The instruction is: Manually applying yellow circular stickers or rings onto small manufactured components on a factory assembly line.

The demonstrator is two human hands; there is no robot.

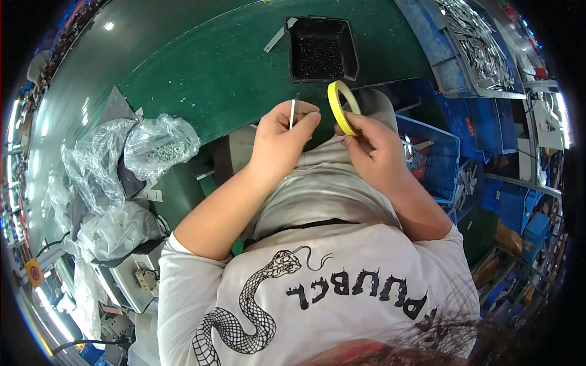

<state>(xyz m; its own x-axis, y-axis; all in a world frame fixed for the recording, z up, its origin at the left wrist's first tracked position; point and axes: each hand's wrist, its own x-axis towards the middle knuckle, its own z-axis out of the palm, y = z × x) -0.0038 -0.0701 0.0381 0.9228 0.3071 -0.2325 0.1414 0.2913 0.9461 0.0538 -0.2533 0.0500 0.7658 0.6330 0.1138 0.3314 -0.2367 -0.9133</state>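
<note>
My left hand (284, 135) is closed, pinching a thin, narrow strip (292, 114) that looks pale and metallic and stands up edge-on between thumb and fingers. A roll of yellow tape (342, 108) is in my right hand (375, 141), gripped at its lower side by thumb and fingers, with its ring facing sideways. The two hands are a little apart above my lap. Beyond them on the green table sits a black bin (322, 50) with many small dark pieces in it. A flat metal strip (280, 35) leans at the bin's left edge.
Clear plastic bags (162, 146) of small metal parts lie at left on the green table (213, 67). A blue crate (455, 67) of metal strips stands at far right. Another blue crate (436, 135) is beside my right forearm. A grey machine (131, 277) is at lower left.
</note>
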